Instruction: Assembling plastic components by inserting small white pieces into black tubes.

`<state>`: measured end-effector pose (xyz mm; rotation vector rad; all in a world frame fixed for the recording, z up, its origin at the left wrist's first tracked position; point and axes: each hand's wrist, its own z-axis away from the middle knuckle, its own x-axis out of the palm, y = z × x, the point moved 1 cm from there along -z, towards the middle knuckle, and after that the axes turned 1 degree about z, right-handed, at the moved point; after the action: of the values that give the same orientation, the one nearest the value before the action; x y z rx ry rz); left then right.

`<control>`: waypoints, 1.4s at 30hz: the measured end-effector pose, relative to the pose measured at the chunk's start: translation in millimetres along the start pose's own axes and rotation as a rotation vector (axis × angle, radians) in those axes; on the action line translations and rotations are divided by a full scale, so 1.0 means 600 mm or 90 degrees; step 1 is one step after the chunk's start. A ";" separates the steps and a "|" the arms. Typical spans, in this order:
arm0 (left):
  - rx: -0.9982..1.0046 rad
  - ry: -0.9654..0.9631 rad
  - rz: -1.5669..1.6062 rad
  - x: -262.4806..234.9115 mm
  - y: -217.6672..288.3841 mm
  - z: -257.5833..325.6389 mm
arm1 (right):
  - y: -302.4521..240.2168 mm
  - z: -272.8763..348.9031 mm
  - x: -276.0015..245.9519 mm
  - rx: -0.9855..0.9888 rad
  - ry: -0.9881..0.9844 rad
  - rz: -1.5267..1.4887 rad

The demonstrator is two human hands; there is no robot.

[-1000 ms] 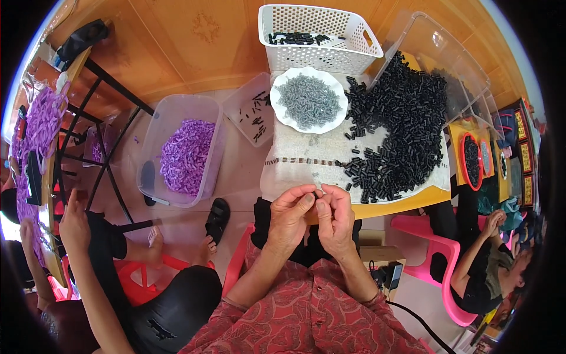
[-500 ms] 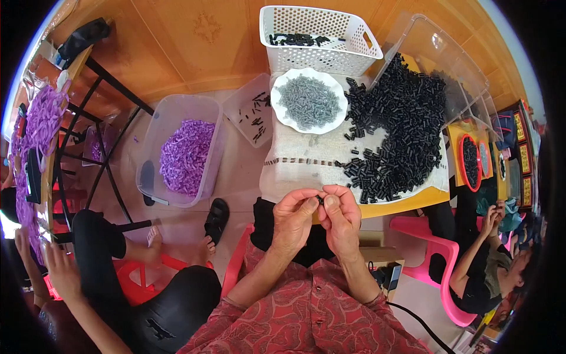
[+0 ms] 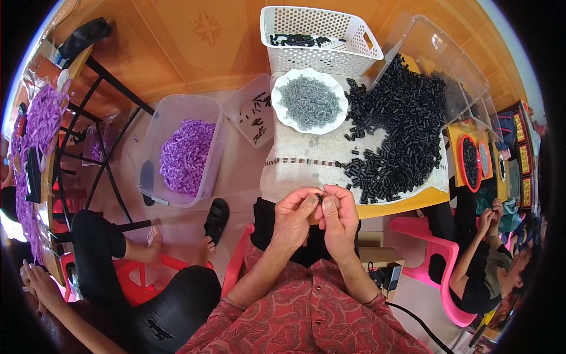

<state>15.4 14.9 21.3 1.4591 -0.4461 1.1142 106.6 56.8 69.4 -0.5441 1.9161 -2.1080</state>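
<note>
a: what are the hands doing?

b: the left hand (image 3: 293,217) and the right hand (image 3: 338,217) are pressed together, fingertips pinched narrow on one small black plastic piece (image 3: 319,198) held between them.

a: and just beyond them?

b: a white cloth-covered tabletop (image 3: 300,168). up and to the right of the right hand spreads a big heap of short black plastic tubes (image 3: 401,133), its near edge close to the fingers. straight ahead, farther off, sits a white scalloped plate of small grey parts (image 3: 309,101), and past it a white perforated plastic basket (image 3: 318,32) with a few black pieces inside.

a: to the left?

b: well apart from the left hand, a clear plastic bin of purple pieces (image 3: 184,154) on the floor, beside another person's legs (image 3: 112,259).
</note>
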 end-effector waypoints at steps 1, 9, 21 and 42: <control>0.000 0.001 0.000 0.000 0.000 -0.001 | 0.001 -0.001 -0.003 0.001 -0.001 0.000; 0.005 -0.065 0.039 0.011 0.014 0.000 | -0.002 -0.009 -0.012 0.120 -0.064 -0.229; 0.001 -0.050 0.025 0.014 0.025 0.003 | -0.001 -0.004 -0.009 0.088 -0.074 -0.167; -0.059 -0.087 0.070 0.002 0.017 -0.003 | 0.003 0.007 -0.009 0.017 -0.044 -0.027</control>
<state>7.4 14.5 27.4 1.4484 -0.6735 1.0695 113.1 55.1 67.3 -0.6481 1.8515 -2.1084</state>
